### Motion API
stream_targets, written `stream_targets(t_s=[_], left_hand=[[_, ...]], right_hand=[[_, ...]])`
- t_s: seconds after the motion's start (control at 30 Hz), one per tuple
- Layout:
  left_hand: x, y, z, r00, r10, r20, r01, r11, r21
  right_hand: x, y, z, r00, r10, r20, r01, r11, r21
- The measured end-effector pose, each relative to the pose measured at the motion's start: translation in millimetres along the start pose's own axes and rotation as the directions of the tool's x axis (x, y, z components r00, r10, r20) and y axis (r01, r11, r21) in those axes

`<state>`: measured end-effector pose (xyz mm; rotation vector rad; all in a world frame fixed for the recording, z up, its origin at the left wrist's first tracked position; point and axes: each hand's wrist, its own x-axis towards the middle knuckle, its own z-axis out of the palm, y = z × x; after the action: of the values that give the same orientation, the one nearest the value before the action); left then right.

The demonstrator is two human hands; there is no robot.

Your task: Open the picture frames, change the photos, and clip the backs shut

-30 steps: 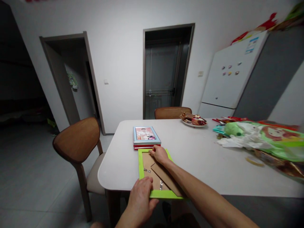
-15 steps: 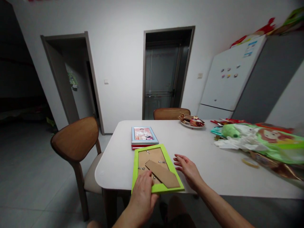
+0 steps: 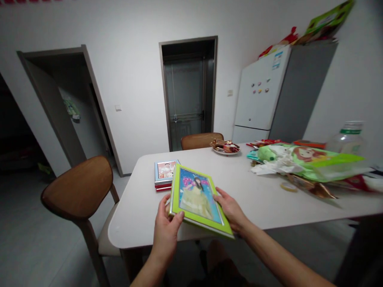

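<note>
There hung the green frame (image 3: 196, 196), picture-side up and tilted over the surface (image 3: 247, 195), fingers of left hand (image 3: 165, 224) and right hand (image 3: 231, 209) grasping opposite sides, and even pressure looked surest for keeping it steady!

Plenty of room to slide across the middle of the bench (image 3: 236, 177), from just past the right hand (image 3: 231, 209) up to the plate (image 3: 226, 153) near the far edge. Left side's tighter tbh, since the stack of frames (image 3: 163, 172) sits right behind the green picture frame (image 3: 196, 195), and over right the green bag (image 3: 314, 157), crumpled white stuff (image 3: 271, 163) and yellowish ring (image 3: 289, 187) block any low route.
</note>
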<state>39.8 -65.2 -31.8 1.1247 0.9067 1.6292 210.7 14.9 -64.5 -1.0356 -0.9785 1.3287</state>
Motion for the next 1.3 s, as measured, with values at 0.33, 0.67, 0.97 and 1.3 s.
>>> stream_targets(t_s=[0.33, 0.67, 0.97, 1.3], left_hand=[[12.0, -85.4, 72.6, 0.954, -0.212, 0.213, -0.005, 0.698, 0.716], [26.1, -83.8, 42.4, 0.959, -0.178, 0.22, -0.041, 0.681, 0.731], [58.2, -73.9, -42.0, 0.987, -0.151, -0.056, 0.156, 0.804, 0.574], [60.2, -67.7, -60.3, 0.923, -0.306, -0.233, 0.337, 0.935, 0.106]], right_hand=[[72.8, -27.8, -136.1, 0.989, -0.007, -0.15, -0.12, 0.57, -0.813], [87.7, -25.8, -110.5, 0.963, -0.258, -0.082, -0.038, 0.17, -0.985], [89.9, -0.6, 59.4, 0.891, -0.28, 0.358, 0.375, 0.009, -0.927], [68.1, 3.8, 115.7, 0.777, -0.193, 0.599, 0.578, -0.154, -0.801]])
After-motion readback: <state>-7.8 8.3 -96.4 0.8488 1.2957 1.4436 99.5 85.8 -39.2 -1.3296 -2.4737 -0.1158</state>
